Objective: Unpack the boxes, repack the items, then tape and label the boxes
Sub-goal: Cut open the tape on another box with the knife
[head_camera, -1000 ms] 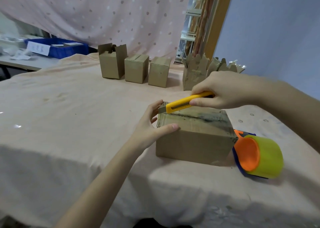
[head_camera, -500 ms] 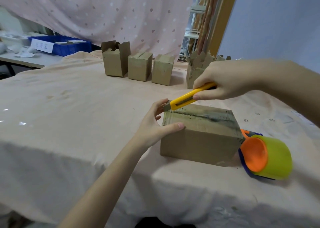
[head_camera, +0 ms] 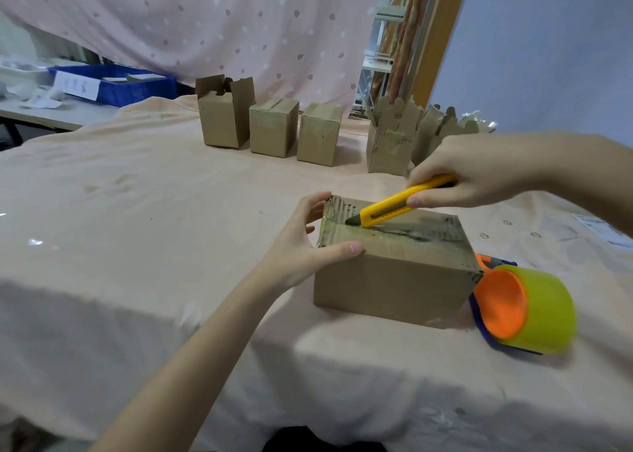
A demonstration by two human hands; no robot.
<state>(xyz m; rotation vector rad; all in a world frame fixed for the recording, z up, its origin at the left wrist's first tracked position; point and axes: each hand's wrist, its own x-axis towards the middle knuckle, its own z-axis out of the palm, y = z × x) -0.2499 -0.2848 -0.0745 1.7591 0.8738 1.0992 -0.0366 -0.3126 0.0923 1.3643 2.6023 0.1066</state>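
- A cardboard box (head_camera: 394, 263) sits near the front edge of the table (head_camera: 137, 228), which a peach cloth covers.
- The left hand (head_camera: 301, 246) grips the box's left end, thumb along the front top edge, fingers curled over the far corner.
- The right hand (head_camera: 472, 174) is clamped on a yellow knife (head_camera: 400, 206); its tip rests at the dark taped seam on the box top, though the blade is too small to make out.
- A tape roll (head_camera: 527, 314), green with an orange core, lies just right of the box, apparently touching it.
- Five small boxes (head_camera: 274, 132) stand in a row at the back; the rightmost ones are partly hidden behind the right hand.
- A blue bin (head_camera: 133, 86) sits far left.
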